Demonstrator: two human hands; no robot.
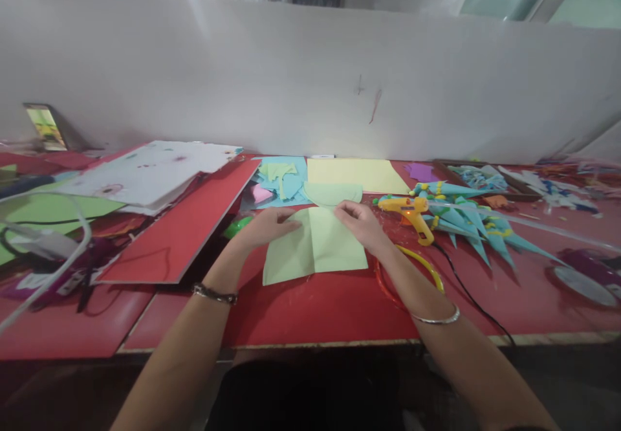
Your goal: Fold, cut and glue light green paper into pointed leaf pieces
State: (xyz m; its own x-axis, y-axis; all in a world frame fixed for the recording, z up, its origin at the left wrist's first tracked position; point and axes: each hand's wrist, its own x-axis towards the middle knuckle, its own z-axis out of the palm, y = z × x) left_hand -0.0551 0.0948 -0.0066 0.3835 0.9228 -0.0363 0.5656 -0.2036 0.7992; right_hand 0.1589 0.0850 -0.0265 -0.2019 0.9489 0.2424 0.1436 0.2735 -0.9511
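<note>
A light green sheet of paper [337,250] with a rounded far edge and a crease down its middle lies between my hands, near the table's front. My left hand [274,225] holds its far left edge, thumb on top. At the far edge, just right of the crease, my right hand [359,222] pinches the same paper. Behind it lies a paler green rounded paper piece [334,193]. Close to my right hand rests a yellow glue gun [407,212], its black cord trailing toward the table's front edge.
Blue paper cones [468,221] lie in a pile at right, near a tray of scraps [480,178]. A red board [189,224] and white printed sheets [155,169] stand raised at left. A pale yellow sheet [356,173] lies behind. A phone [46,127] leans against the wall.
</note>
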